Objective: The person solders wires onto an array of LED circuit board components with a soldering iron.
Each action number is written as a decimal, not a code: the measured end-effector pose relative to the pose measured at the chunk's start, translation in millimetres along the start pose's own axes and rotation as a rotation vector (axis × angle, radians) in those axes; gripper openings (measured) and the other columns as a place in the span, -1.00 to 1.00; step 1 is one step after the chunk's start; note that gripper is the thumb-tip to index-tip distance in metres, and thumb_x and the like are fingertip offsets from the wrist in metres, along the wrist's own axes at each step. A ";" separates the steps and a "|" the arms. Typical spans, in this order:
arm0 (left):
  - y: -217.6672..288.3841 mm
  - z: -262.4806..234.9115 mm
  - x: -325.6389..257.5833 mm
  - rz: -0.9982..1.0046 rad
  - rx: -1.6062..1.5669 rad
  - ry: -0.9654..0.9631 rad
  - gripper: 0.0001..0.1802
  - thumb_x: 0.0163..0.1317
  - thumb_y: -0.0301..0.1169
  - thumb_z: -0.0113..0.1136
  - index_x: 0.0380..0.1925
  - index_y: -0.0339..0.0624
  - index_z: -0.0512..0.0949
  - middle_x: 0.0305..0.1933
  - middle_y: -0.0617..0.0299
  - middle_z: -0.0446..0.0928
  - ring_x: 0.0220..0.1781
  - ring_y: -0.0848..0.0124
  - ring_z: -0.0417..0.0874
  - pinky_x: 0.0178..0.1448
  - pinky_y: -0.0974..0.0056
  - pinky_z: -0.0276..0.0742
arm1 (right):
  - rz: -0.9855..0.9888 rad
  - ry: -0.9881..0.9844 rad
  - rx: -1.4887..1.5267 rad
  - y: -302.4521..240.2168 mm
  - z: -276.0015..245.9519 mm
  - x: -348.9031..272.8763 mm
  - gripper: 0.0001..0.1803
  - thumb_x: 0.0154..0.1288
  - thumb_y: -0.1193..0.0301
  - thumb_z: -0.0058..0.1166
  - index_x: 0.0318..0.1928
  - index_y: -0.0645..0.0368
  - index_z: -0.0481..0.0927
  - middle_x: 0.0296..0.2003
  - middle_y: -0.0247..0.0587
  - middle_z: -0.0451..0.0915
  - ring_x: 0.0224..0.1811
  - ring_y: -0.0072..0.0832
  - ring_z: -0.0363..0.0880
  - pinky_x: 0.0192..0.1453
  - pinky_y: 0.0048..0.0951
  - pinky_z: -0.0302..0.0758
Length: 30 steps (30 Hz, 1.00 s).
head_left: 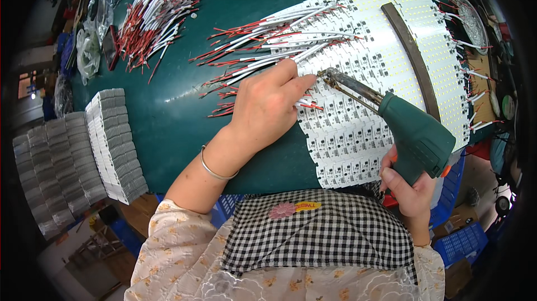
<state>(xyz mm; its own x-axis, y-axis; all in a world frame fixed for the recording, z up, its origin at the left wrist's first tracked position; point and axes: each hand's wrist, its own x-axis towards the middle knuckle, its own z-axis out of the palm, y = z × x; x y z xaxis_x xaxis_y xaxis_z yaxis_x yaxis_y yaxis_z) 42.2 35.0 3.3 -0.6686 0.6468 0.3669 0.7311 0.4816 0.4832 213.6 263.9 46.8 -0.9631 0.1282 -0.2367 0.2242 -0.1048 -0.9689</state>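
My right hand (411, 189) grips the handle of a green soldering gun (417, 133). Its metal barrel slants up and left, and the tip meets the board surface beside my left fingertips. Thumb and forefinger of my left hand (265, 105) are pinched together at that tip, on what looks like a thin wire mostly hidden by the fingers. Under both hands spreads a sheet of white LED circuit boards (349, 153) in rows. Red-and-white wires (263, 57) lie across its left edge, several passing beneath my left hand. A dark curved bar (411, 57) rests on the boards.
A loose heap of red-and-white wires (162, 13) lies at the far left of the green table (179, 127). Stacked boards (114, 144) stand at the left edge. Clear plastic bags (89, 49) sit behind them. At the far right is a round silvery dish (472, 24).
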 end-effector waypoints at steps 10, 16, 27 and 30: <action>5.6 -2.7 3.2 -0.010 0.037 -0.026 -0.52 -0.31 -0.76 0.12 -0.27 -0.18 0.67 -0.47 0.21 0.46 -0.50 0.26 0.55 -0.47 0.20 0.46 | 0.037 0.161 0.116 -8.1 -0.1 -1.5 -0.42 0.10 0.67 0.15 0.18 0.44 0.32 -0.06 0.01 0.51 -0.42 -0.50 0.51 -0.47 -0.57 0.52; 4.6 -2.6 2.1 -0.002 0.072 -0.038 -0.51 -0.30 -0.76 0.13 -0.27 -0.16 0.67 -0.48 0.22 0.46 -0.51 0.26 0.55 -0.48 0.20 0.46 | 0.020 0.190 0.087 -9.2 -4.5 -3.7 -0.34 0.08 0.62 0.21 0.22 0.48 0.27 0.06 0.12 0.45 -0.42 -0.49 0.51 -0.50 -0.57 0.52; -17.8 -0.4 4.2 0.096 -0.151 -0.103 -0.46 -0.31 -0.83 0.06 -0.27 -0.14 0.67 -0.47 0.21 0.51 -0.45 0.30 0.59 -0.46 0.29 0.45 | 0.087 0.079 0.038 -8.7 -10.0 -19.1 -0.42 0.11 0.64 0.21 0.17 0.46 0.36 0.00 0.05 0.52 -0.40 -0.51 0.53 -0.43 -0.53 0.51; -18.2 -1.3 3.6 0.087 -0.173 -0.114 -0.46 -0.31 -0.83 0.06 -0.26 -0.15 0.67 -0.47 0.21 0.50 -0.45 0.30 0.59 -0.44 0.29 0.46 | 0.114 0.059 0.019 -6.6 -9.2 -20.7 -0.47 0.12 0.67 0.19 0.14 0.44 0.40 -0.07 -0.01 0.55 -0.38 -0.51 0.54 -0.41 -0.53 0.51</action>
<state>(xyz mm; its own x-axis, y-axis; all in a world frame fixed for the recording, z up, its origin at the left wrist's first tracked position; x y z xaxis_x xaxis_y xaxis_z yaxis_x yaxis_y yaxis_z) 26.3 27.8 -3.1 -0.5769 0.7490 0.3258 0.7447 0.3183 0.5866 233.4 271.0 57.5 -0.9207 0.1724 -0.3500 0.3286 -0.1411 -0.9339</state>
